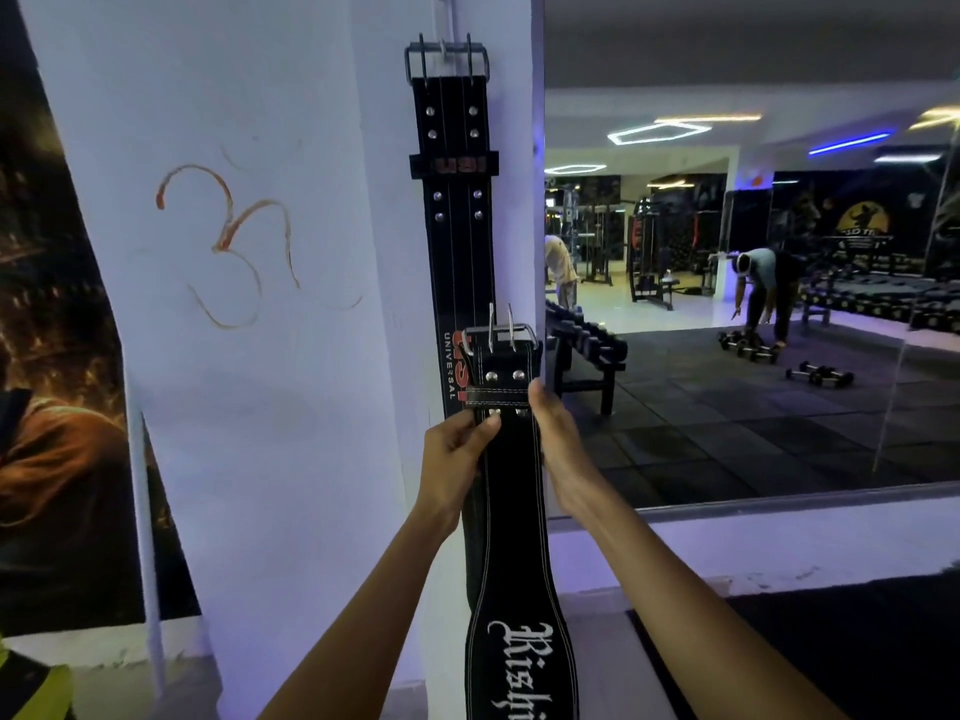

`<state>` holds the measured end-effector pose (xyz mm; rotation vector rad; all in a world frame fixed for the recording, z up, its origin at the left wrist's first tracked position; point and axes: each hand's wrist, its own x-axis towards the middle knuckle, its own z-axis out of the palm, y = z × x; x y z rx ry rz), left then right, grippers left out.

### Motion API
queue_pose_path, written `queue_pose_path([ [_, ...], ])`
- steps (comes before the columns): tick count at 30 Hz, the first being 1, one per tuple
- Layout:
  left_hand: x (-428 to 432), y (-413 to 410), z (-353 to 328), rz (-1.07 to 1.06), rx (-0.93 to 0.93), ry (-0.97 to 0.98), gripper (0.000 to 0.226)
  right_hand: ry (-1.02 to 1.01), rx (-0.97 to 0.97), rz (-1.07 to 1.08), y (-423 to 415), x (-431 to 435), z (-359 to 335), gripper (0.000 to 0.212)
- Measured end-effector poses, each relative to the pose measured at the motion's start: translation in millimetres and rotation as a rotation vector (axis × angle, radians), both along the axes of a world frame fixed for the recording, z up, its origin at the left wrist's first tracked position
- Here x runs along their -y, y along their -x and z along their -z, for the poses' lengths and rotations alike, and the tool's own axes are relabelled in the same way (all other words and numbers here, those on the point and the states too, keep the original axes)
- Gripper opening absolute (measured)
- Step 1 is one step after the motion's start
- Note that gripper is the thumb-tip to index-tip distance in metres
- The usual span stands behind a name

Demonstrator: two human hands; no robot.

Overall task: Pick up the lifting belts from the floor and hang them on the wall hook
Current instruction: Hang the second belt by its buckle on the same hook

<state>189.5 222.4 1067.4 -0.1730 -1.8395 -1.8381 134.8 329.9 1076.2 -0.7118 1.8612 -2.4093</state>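
A black lifting belt with red lettering [457,226] hangs flat against the white pillar, its metal buckle caught on the wall hook [444,48] near the top. I hold a second black belt with white script [511,511] upright in front of it, buckle end up, well below the hook. My left hand [454,454] pinches its left edge just under the buckle. My right hand [558,449] grips the right edge at the same height. The belt's lower end runs out of the bottom of the frame.
The white pillar [249,356] fills the left, with an orange mark drawn on it and a dark poster [47,407] beyond. A wall mirror [753,304] to the right shows dumbbell racks, loose dumbbells and two people bending.
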Motion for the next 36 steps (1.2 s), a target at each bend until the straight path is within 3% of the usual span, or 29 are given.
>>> queue_pose_path([
  [2, -1.8, 0.8, 3.8, 0.015, 0.01, 0.002, 0.017, 0.088, 0.029, 0.06, 2.5, 4.3, -7.0, 0.063],
  [6, -2.8, -1.6, 4.8, 0.08, 0.073, 0.045, 0.019, 0.142, 0.005, 0.082, 6.0, 1.9, -13.0, 0.02],
  [9, 11.8, -3.3, -15.8, 0.171, 0.249, 0.065, 0.023, 0.197, 0.002, 0.117, 3.3, 1.3, -14.2, 0.02],
  [12, 26.3, 0.8, -45.8, 0.119, 0.284, -0.142, 0.042, 0.158, -0.04, 0.101, 0.8, 2.8, -16.0, 0.03],
  [14, 22.2, 4.0, -64.5, 0.075, 0.281, -0.012, 0.057, 0.131, -0.073, 0.059, -1.1, 6.2, -16.8, 0.029],
  [16, 12.6, 5.4, -76.4, 0.047, 0.338, 0.115, 0.055, 0.124, -0.079, 0.049, -2.7, 10.1, -17.8, 0.031],
  [20, 16.1, 3.9, -84.2, 0.21, 0.448, 0.071, 0.04, 0.158, -0.056, 0.066, -4.4, 11.9, -16.8, 0.027],
  [23, 14.9, 8.7, -74.4, 0.184, 0.326, 0.082, 0.033, 0.219, -0.01, 0.1, -1.6, 10.7, -17.6, 0.025],
  [27, 1.4, 23.3, -54.8, -0.15, -0.005, 0.137, 0.057, 0.215, 0.12, 0.069, 3.0, 10.9, -36.1, 0.031],
  [31, -14.7, 29.8, -49.1, -0.225, -0.123, 0.174, 0.023, 0.069, 0.232, 0.064, 11.4, 9.4, -65.2, 0.038],
  [36, -19.7, 43.3, -50.0, -0.353, -0.187, 0.19, 0.026, -0.114, 0.272, -0.035, 18.9, 1.9, -80.5, 0.041],
])
